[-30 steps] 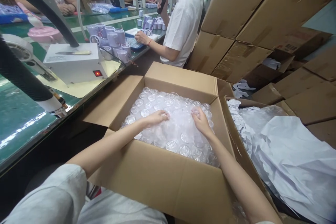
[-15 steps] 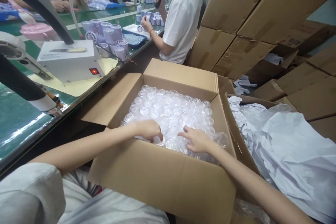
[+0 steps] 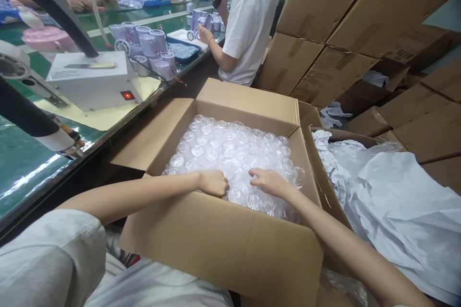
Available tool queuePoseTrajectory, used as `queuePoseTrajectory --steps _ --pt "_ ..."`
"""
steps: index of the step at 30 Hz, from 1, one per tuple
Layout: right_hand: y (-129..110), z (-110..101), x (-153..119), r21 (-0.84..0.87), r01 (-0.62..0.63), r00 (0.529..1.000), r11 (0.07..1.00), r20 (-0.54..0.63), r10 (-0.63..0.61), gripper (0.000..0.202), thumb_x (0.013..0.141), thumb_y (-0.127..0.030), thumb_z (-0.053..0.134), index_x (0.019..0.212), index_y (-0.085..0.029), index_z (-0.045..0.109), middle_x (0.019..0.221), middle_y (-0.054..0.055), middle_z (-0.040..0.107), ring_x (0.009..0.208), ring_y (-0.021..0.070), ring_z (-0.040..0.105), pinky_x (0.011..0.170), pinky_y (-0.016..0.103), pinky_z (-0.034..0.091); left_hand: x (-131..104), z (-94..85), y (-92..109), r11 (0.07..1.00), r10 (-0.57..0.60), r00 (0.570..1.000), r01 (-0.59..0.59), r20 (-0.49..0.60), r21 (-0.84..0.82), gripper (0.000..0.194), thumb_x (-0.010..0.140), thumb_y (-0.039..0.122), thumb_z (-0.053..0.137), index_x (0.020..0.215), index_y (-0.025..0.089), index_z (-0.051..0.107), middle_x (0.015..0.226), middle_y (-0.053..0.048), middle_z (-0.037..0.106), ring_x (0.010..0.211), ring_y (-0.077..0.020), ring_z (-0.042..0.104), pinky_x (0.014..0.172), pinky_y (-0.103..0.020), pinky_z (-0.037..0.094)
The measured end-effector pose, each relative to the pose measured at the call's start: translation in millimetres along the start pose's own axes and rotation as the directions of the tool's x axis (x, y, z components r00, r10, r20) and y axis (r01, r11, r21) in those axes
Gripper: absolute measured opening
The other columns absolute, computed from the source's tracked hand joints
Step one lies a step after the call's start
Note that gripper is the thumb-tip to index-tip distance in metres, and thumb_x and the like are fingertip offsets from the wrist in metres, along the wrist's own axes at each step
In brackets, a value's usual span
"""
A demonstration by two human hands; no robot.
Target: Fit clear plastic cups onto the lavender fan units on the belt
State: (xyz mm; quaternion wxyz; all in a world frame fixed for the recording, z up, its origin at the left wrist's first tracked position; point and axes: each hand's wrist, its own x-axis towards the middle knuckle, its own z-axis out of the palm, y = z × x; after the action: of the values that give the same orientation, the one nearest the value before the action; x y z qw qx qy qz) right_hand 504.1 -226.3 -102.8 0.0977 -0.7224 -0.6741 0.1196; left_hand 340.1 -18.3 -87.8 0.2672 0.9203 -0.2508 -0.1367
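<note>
An open cardboard box (image 3: 219,235) stands before me, filled with rows of clear round plastic pieces (image 3: 236,195) whose tops have radial lines. Thin clear plastic film seems to lie over or between them. My left hand (image 3: 215,183) reaches over the near-left wall, its fingers curled down at the near rows; whatever they grip, if anything, is hidden. My right hand (image 3: 268,182) hovers over or touches the pieces to the right, thumb and fingers apart, with nothing visible in it. A gap separates the two hands.
To the left, a green workbench (image 3: 21,124) carries a grey device with a red switch (image 3: 93,79), lilac cylindrical units (image 3: 147,45) and a blue tray (image 3: 183,50). A co-worker (image 3: 248,24) stands beyond. Stacked cartons (image 3: 317,19) and white crumpled paper (image 3: 403,201) are at right.
My left hand has moved slightly right and its fingers have curled in more. My right hand has risen a little, its fingers less spread. The view has shifted slightly.
</note>
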Motion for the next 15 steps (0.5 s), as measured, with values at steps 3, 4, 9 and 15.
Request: queuePoseTrajectory --steps 3,4,9,15 --pt "11 -6 0 0.127 -0.095 0.971 0.987 -0.206 0.119 0.031 0.068 0.001 0.045 0.082 -0.020 0.062 0.102 0.007 0.062 0.087 0.0214 0.060 0.071 0.029 0.045 0 -5.8 1 0.995 -0.073 0.985 0.061 -0.156 -0.084 0.022 0.072 0.011 0.065 0.054 0.018 0.055 0.068 -0.004 0.065 0.068 -0.0162 0.058 0.058 -0.025 0.036" --pt "15 -9 0 0.176 -0.124 0.945 0.976 -0.279 0.170 0.030 0.067 -0.001 0.043 0.084 -0.020 0.060 0.102 0.007 0.062 0.091 0.0227 0.060 0.076 0.031 0.046 0 -8.3 1 0.988 -0.119 0.968 0.093 -0.220 -0.123 0.018 0.076 0.014 0.062 0.059 0.018 0.057 0.071 -0.004 0.065 0.072 -0.0163 0.058 0.061 -0.025 0.038" --pt "26 -15 1 0.406 -0.186 0.798 0.895 -0.469 0.379 0.024 0.070 -0.010 0.038 0.087 -0.021 0.052 0.090 0.006 0.062 0.087 0.0229 0.060 0.078 0.034 0.047 1 -17.2 -6 0.867 -0.470 0.734 0.282 -0.489 -0.410 0.031 0.093 0.035 0.034 0.073 0.017 0.050 0.076 -0.004 0.058 0.075 -0.0169 0.054 0.070 -0.028 0.041" --pt "20 -21 1 0.533 -0.181 0.750 0.827 -0.468 0.466 0.016 0.073 -0.019 0.040 0.084 -0.022 0.050 0.083 0.004 0.059 0.084 0.0224 0.058 0.081 0.034 0.046 -3 -22.7 -5 0.656 -0.674 0.639 0.289 -0.370 -0.697 0.041 0.083 0.054 0.046 0.062 0.019 0.042 0.056 0.004 0.039 0.052 -0.0112 0.039 0.052 -0.024 0.032"
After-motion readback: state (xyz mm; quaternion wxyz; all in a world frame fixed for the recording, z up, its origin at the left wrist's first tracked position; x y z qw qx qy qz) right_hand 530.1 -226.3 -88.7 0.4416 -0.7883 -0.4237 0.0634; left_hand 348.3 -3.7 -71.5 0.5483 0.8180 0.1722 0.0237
